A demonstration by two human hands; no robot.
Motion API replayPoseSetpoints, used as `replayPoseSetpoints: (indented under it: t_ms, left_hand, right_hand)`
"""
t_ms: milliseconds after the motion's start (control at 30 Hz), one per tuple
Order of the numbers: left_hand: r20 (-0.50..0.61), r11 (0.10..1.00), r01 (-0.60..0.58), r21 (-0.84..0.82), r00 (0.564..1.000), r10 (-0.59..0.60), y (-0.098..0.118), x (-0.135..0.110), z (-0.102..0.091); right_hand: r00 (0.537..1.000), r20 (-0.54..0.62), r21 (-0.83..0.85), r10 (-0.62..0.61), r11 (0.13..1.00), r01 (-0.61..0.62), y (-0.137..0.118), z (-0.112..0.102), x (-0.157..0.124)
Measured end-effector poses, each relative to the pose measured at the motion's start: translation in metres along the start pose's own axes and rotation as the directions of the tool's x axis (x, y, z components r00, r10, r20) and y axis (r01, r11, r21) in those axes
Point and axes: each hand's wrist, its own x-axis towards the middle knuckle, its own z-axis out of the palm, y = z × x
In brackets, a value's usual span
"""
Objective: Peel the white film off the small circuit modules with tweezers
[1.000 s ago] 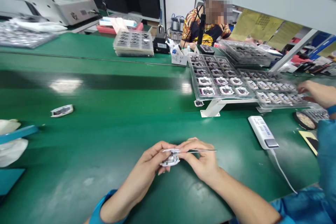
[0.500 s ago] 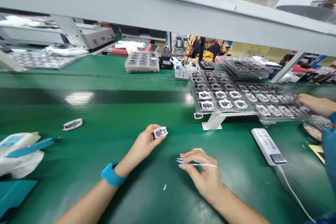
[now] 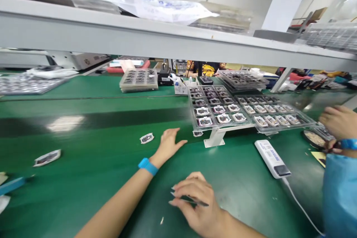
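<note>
My left hand (image 3: 169,144), with a blue band at its wrist, hovers over the green table with thumb and fingers spread and nothing in them. Just left of it lies a small white-framed electronic part (image 3: 146,138). Farther left, a similar white-framed part (image 3: 47,158) rests on the table. Lower down, my right hand (image 3: 196,200) pinches a pair of tweezers (image 3: 192,200), their tips pointing left. A third such part (image 3: 198,133) shows partly beneath the front edge of the clear tray (image 3: 192,113), which holds several like it in compartments.
Beside that tray is a second filled tray (image 3: 305,121), both raised on a white stand (image 3: 214,138). A white device with a cable (image 3: 272,159) lies on the right. A co-worker's hands and blue sleeve (image 3: 338,189) are at the right edge. A shelf beam (image 3: 167,41) crosses above.
My left hand has let go of the white-framed part, which now lies on the table, and has opened to its right. My right hand still holds the tweezers. The view has shifted.
</note>
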Motion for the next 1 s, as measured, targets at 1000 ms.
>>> replayPoseSetpoints:
  t_ms: [1000]
  left_hand:
    - [-0.097,0.936,0.273,0.224,0.962,-0.257,-0.109,-0.029,-0.073]
  right_hand:
    - [0.999,0.053,0.014,0.001,1.000,-0.002,-0.001,0.005,-0.004]
